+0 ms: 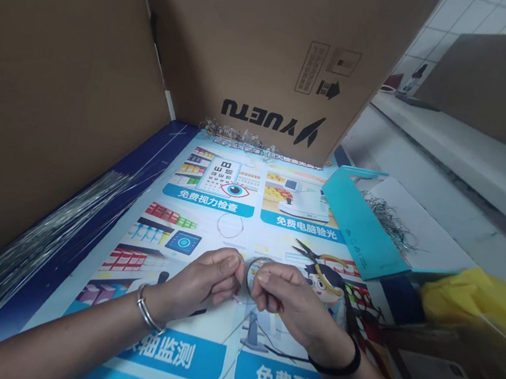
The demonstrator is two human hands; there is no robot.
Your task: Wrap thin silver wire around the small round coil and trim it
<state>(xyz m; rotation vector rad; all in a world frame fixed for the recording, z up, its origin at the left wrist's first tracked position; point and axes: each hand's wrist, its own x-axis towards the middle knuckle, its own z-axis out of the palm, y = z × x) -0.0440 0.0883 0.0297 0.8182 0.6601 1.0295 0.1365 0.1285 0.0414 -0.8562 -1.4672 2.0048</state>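
My left hand (215,279) is closed, thumb and index finger pinched together on one side of a thin wire loop. Across from it, my right hand (283,289) is closed in a similar pinch at the other side. The thin wire loop (251,271) shows between the two hands, and its finer parts are hard to make out. Another thin wire ring (230,226) lies on the printed poster just beyond my left hand. Past my right hand rests a tool with dark pointed blades and yellowish handles, which looks like scissors (312,255).
Long thin wires (58,217) lie bundled at the left. An open turquoise box (362,225) at the right contains a tangle of wire (388,219). Tall cardboard panels (265,45) rise behind and at the left. Yellow plastic (479,299) lies at the far right.
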